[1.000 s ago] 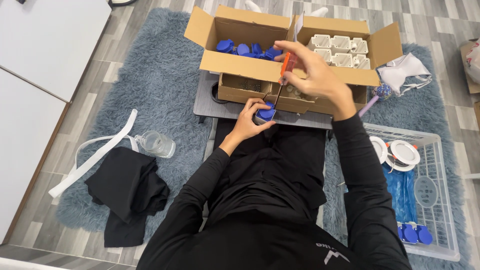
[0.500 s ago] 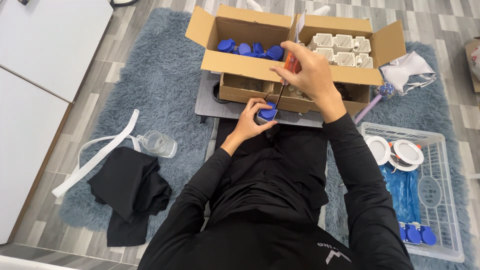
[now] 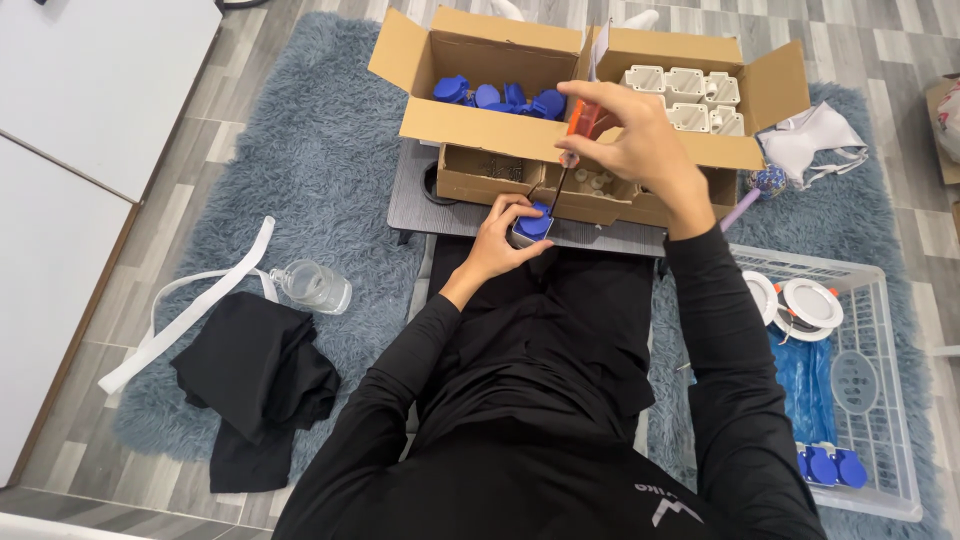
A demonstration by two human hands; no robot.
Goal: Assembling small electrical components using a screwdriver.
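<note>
Centre frame: left hand grips the socket; right hand clasps the screwdriver. Keep the shaft upright, seated.

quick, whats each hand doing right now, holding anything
Left hand: closed on a small blue-topped part at the grey tray's edge.
Right hand: closed on an orange-handled screwdriver, tip down on that part.
</note>
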